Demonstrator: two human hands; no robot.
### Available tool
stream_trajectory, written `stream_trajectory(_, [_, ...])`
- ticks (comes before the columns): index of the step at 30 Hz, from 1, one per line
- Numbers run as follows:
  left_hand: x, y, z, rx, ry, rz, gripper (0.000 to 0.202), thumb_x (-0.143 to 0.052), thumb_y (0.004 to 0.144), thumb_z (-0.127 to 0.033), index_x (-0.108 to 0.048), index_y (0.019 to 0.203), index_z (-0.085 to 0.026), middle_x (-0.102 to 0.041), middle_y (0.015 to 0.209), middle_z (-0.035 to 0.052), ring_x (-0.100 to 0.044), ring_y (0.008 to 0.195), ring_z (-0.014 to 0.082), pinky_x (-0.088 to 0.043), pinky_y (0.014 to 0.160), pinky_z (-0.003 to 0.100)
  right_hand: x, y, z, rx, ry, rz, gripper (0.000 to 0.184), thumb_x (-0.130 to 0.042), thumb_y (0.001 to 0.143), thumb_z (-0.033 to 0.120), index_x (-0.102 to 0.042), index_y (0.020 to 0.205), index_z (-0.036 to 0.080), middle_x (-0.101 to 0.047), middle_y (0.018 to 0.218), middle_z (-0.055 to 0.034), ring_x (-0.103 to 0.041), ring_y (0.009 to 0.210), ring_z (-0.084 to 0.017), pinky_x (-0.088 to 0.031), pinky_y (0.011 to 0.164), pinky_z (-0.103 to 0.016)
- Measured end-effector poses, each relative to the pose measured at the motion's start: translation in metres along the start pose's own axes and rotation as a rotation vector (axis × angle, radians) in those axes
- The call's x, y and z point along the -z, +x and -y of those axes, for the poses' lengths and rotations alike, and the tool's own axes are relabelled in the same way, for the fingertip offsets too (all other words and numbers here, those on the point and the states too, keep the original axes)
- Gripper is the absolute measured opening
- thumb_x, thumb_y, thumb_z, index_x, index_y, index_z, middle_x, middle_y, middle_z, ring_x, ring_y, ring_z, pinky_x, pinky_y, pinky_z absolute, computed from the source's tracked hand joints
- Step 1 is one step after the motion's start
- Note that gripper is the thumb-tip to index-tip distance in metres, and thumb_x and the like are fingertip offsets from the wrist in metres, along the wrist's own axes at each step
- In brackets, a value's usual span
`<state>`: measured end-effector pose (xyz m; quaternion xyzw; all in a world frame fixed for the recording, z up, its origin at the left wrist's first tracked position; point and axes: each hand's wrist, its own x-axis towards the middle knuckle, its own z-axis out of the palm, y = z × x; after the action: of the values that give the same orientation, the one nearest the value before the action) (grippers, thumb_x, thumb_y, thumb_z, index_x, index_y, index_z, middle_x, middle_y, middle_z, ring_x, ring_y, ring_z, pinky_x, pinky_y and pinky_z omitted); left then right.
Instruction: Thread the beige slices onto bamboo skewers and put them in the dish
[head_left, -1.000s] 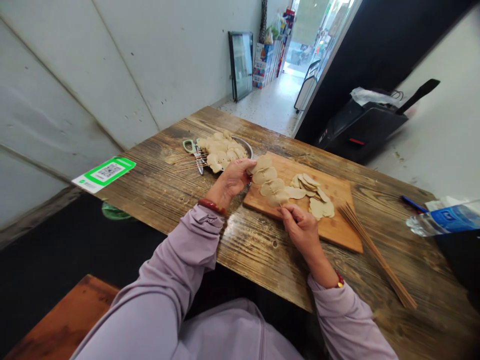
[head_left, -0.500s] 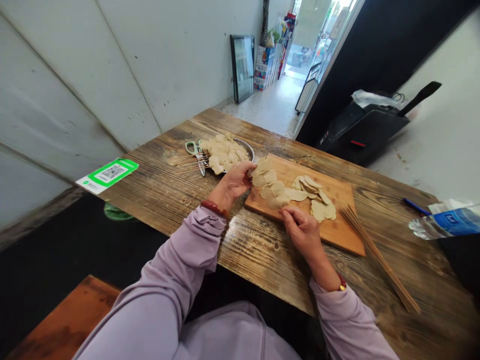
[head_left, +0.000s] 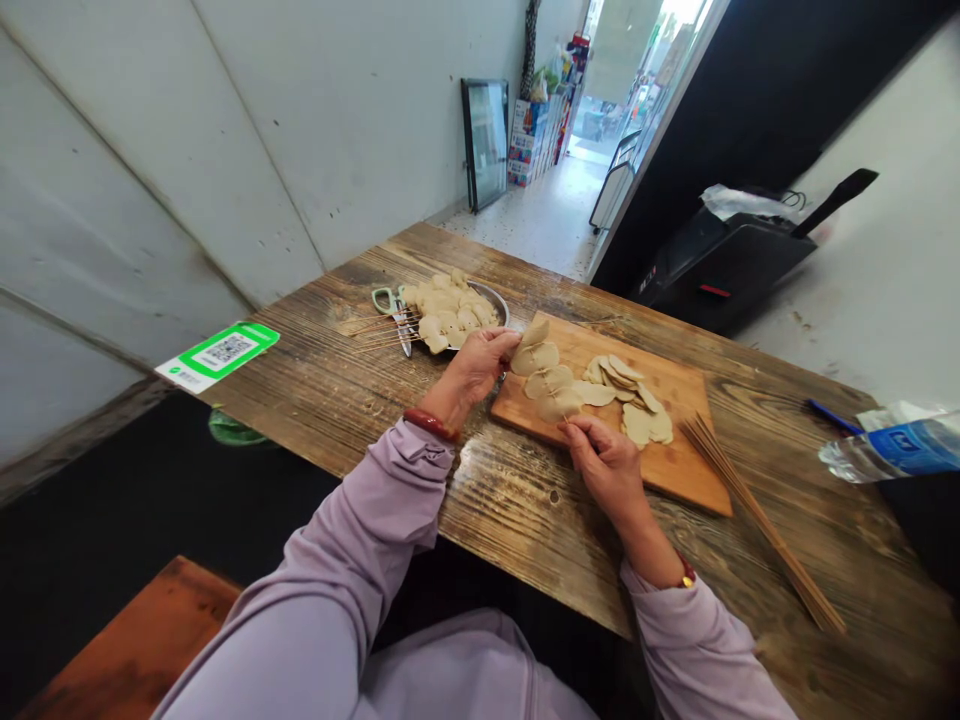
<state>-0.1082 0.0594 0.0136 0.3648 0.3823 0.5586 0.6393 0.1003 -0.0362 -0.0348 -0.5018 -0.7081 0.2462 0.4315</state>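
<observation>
A thin bamboo skewer threaded with several pale flat slices lies over the near left part of a wooden cutting board. My left hand pinches the top slice at the skewer's far end. My right hand is closed on the skewer's near end at the board's front edge. A small heap of loose slices lies on the middle of the board. A metal dish piled with finished skewers sits beyond my left hand.
Green-handled scissors lie left of the dish. A bundle of bare bamboo sticks lies right of the board. A plastic water bottle and blue pen are at the far right. A green QR card hangs at the table's left corner.
My left hand has tipped the top slice up on edge at the skewer's far end. My right hand has kept its hold on the near end.
</observation>
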Motion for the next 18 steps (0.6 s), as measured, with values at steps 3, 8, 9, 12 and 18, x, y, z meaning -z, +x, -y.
stream_trajectory(3, [0.0010,0.0015,0.0009,-0.018,-0.014,0.005,0.024,-0.086,0.069,-0.031,-0.067,0.061,-0.020,-0.064,0.061,-0.0002,-0.054,0.056,0.0120,-0.042,0.054,0.025,-0.0009,0.0000,-0.0008,-0.036,0.044,0.013,0.036,-0.054,0.100,0.048,-0.074,0.090,0.020,-0.059,0.053,0.0016,-0.055,0.051,-0.016,-0.043,0.052,-0.028])
stream_trajectory(8, [0.0039,0.0027,0.0020,-0.033,-0.048,0.065,0.019,-0.086,0.068,-0.029,-0.069,0.065,-0.021,-0.067,0.065,-0.0008,-0.057,0.060,0.0121,-0.045,0.057,0.026,-0.0013,-0.0004,-0.0023,-0.078,0.100,0.021,0.037,-0.055,0.099,0.049,-0.073,0.087,0.019,-0.055,0.052,0.0032,-0.048,0.047,-0.014,-0.038,0.049,-0.027])
stream_trajectory(9, [0.0040,0.0024,0.0019,-0.029,-0.051,0.067,0.018,-0.085,0.067,-0.028,-0.069,0.065,-0.021,-0.067,0.065,-0.0002,-0.057,0.060,0.0128,-0.045,0.057,0.026,-0.0013,-0.0005,-0.0029,-0.082,0.106,0.025,0.037,-0.055,0.099,0.049,-0.073,0.087,0.019,-0.054,0.052,0.0034,-0.048,0.047,-0.013,-0.037,0.049,-0.027])
stream_trajectory(12, [0.0031,0.0007,0.0010,-0.012,-0.063,0.058,0.015,-0.084,0.067,-0.026,-0.070,0.066,-0.021,-0.068,0.066,0.0013,-0.057,0.061,0.0142,-0.046,0.058,0.027,-0.0010,-0.0008,-0.0044,-0.087,0.115,0.035,0.034,-0.056,0.099,0.047,-0.073,0.088,0.020,-0.053,0.052,0.0038,-0.047,0.047,-0.013,-0.036,0.049,-0.027])
stream_trajectory(18, [0.0022,-0.0004,-0.0004,0.022,-0.099,0.071,0.016,-0.084,0.067,-0.026,-0.070,0.071,-0.019,-0.069,0.069,0.0017,-0.061,0.064,0.0151,-0.049,0.064,0.029,-0.0011,-0.0005,-0.0028,-0.076,0.112,0.023,0.035,-0.055,0.099,0.048,-0.073,0.087,0.020,-0.055,0.053,0.0031,-0.048,0.047,-0.014,-0.037,0.048,-0.027])
